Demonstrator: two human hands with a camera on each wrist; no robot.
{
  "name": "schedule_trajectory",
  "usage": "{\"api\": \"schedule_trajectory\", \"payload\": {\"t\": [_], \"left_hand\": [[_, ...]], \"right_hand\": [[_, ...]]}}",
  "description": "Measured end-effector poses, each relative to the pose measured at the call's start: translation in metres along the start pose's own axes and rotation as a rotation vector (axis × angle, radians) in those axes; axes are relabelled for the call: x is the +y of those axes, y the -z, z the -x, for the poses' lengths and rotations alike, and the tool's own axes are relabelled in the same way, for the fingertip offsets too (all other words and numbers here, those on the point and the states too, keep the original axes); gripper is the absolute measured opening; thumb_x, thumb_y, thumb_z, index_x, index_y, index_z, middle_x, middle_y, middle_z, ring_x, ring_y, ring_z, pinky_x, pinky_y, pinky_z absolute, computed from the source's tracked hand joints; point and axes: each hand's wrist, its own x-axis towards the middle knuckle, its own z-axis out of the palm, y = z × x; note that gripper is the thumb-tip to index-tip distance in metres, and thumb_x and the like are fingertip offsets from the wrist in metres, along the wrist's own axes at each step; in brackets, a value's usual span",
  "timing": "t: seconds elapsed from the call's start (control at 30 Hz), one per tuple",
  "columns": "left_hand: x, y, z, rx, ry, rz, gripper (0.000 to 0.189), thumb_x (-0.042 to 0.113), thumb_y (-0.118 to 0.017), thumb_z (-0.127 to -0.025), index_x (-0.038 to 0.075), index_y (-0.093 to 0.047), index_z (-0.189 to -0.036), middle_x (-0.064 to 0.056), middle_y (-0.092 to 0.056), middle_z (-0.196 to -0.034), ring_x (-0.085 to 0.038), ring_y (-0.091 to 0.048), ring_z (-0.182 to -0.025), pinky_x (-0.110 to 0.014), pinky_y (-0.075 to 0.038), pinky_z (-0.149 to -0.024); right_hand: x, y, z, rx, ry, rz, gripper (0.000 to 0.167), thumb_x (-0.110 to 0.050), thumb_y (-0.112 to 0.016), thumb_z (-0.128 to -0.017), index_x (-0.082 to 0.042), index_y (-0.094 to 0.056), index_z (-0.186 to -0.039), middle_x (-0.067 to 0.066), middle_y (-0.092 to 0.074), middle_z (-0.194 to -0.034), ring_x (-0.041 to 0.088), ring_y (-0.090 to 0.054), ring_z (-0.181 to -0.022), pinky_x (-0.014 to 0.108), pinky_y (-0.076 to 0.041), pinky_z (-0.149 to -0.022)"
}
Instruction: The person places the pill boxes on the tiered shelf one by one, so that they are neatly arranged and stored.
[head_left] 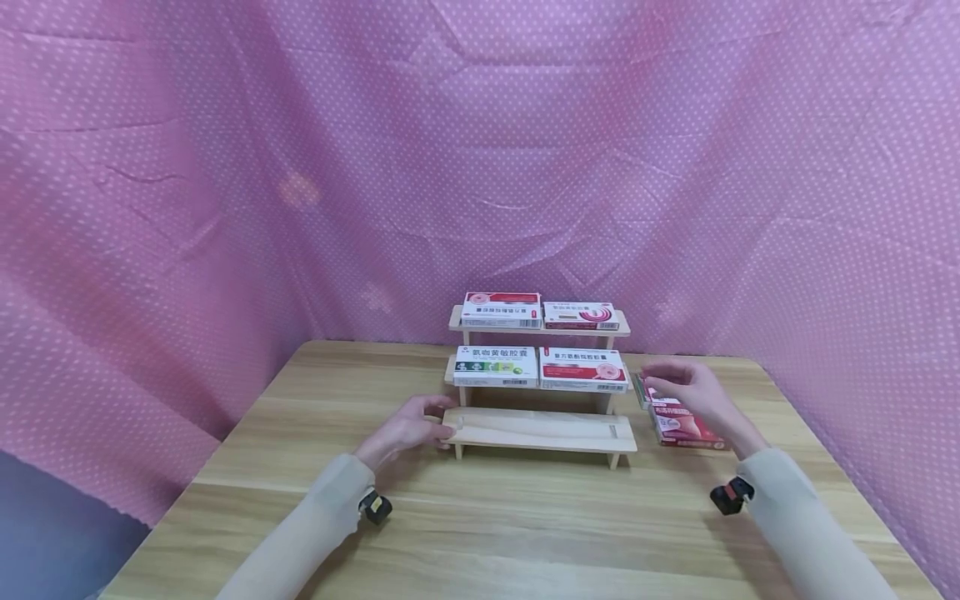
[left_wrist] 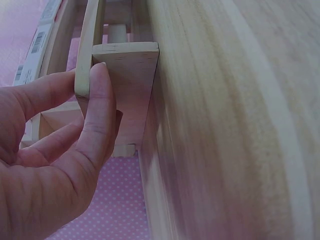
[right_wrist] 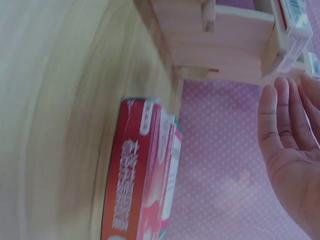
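Observation:
A three-step wooden display stand stands on the table, its lowest step bare. My left hand pinches the left end of that lowest step between thumb and fingers; the left wrist view shows the fingertips on the edge of the board. My right hand is raised just right of the middle step, fingers extended and holding nothing. Below it lies a red and pink medicine box, with another box behind it, partly hidden by the hand. In the right wrist view the palm faces the stand's side.
Two medicine boxes, a left one and a right one, lie on the top step. A green-patterned box and a red-and-white box fill the middle step. A pink dotted curtain hangs behind the table.

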Motion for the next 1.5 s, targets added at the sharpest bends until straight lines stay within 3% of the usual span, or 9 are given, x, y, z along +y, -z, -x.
{"api": "schedule_trajectory", "payload": {"t": [0.13, 0.27, 0.47, 0.8, 0.97, 1.1, 1.23, 1.3, 1.5], "left_hand": [[-0.001, -0.001, -0.001, 0.011, 0.003, -0.014, 0.065, -0.009, -0.067, -0.081, -0.008, -0.042, -0.141, -0.032, -0.047, -0.130, -0.025, -0.066, -0.080, -0.037, -0.062, -0.077], [-0.003, -0.001, -0.002, 0.022, 0.009, -0.022, 0.063, -0.008, -0.068, -0.081, -0.006, -0.044, -0.140, -0.030, -0.047, -0.132, -0.025, -0.067, -0.080, -0.036, -0.062, -0.076], [-0.003, -0.001, -0.002, 0.022, 0.010, -0.018, 0.062, -0.008, -0.068, -0.081, -0.005, -0.046, -0.139, -0.029, -0.046, -0.133, -0.025, -0.067, -0.081, -0.037, -0.062, -0.077], [-0.003, -0.001, -0.003, 0.023, 0.006, -0.018, 0.063, -0.008, -0.068, -0.081, -0.006, -0.045, -0.140, -0.030, -0.047, -0.132, -0.025, -0.067, -0.081, -0.036, -0.062, -0.076], [-0.004, 0.000, -0.003, 0.020, 0.007, -0.023, 0.063, -0.007, -0.068, -0.082, -0.005, -0.045, -0.140, -0.029, -0.047, -0.132, -0.025, -0.067, -0.081, -0.037, -0.062, -0.076], [-0.004, 0.000, -0.004, 0.018, 0.009, -0.024, 0.063, -0.007, -0.068, -0.082, -0.005, -0.044, -0.140, -0.029, -0.047, -0.132, -0.025, -0.067, -0.081, -0.037, -0.062, -0.077], [-0.003, 0.000, -0.002, 0.026, 0.008, -0.022, 0.064, -0.008, -0.068, -0.081, -0.006, -0.045, -0.140, -0.029, -0.047, -0.132, -0.026, -0.067, -0.081, -0.037, -0.062, -0.076], [-0.002, 0.000, -0.001, 0.028, 0.008, -0.021, 0.064, -0.008, -0.068, -0.081, -0.006, -0.044, -0.140, -0.029, -0.048, -0.131, -0.026, -0.067, -0.081, -0.036, -0.062, -0.076], [-0.002, -0.001, -0.002, 0.024, 0.018, -0.034, 0.064, -0.007, -0.069, -0.081, -0.003, -0.046, -0.140, -0.028, -0.048, -0.134, -0.026, -0.068, -0.080, -0.036, -0.062, -0.075]], "right_hand": [[0.007, 0.007, 0.004, -0.023, -0.015, 0.088, 0.048, -0.026, -0.066, -0.094, 0.005, -0.058, -0.129, 0.025, -0.064, -0.123, 0.004, -0.066, -0.095, 0.025, -0.058, -0.083], [0.018, 0.016, 0.008, -0.052, -0.014, 0.160, 0.046, -0.025, -0.067, -0.093, 0.005, -0.060, -0.126, 0.023, -0.068, -0.115, 0.000, -0.063, -0.090, 0.018, -0.054, -0.079], [0.035, 0.031, 0.016, -0.085, -0.023, 0.157, 0.045, -0.016, -0.068, -0.091, 0.006, -0.057, -0.129, 0.028, -0.064, -0.120, 0.002, -0.061, -0.090, 0.026, -0.056, -0.069], [0.048, 0.046, 0.027, -0.150, -0.092, 0.255, 0.056, -0.023, -0.072, -0.088, 0.002, -0.054, -0.135, 0.032, -0.052, -0.136, 0.039, -0.058, -0.117, 0.025, -0.052, -0.080], [0.053, 0.050, 0.029, -0.176, -0.133, 0.265, 0.062, -0.027, -0.073, -0.087, 0.001, -0.052, -0.137, 0.035, -0.045, -0.140, 0.046, -0.053, -0.122, 0.046, -0.053, -0.092], [0.057, 0.054, 0.031, -0.180, -0.165, 0.275, 0.062, -0.028, -0.073, -0.086, 0.000, -0.053, -0.137, 0.035, -0.041, -0.144, 0.053, -0.038, -0.132, 0.067, -0.039, -0.100], [0.060, 0.055, 0.032, -0.185, -0.171, 0.286, 0.061, -0.026, -0.075, -0.084, -0.001, -0.055, -0.136, 0.036, -0.038, -0.145, 0.056, -0.031, -0.134, 0.071, -0.032, -0.103], [0.062, 0.055, 0.032, -0.183, -0.164, 0.305, 0.061, -0.027, -0.076, -0.083, -0.002, -0.056, -0.135, 0.037, -0.039, -0.145, 0.056, -0.032, -0.134, 0.071, -0.032, -0.103], [0.070, 0.055, 0.037, -0.177, -0.194, 0.368, 0.068, -0.035, -0.078, -0.081, -0.006, -0.055, -0.138, 0.035, -0.044, -0.140, 0.042, -0.045, -0.120, 0.051, -0.042, -0.094]]}}
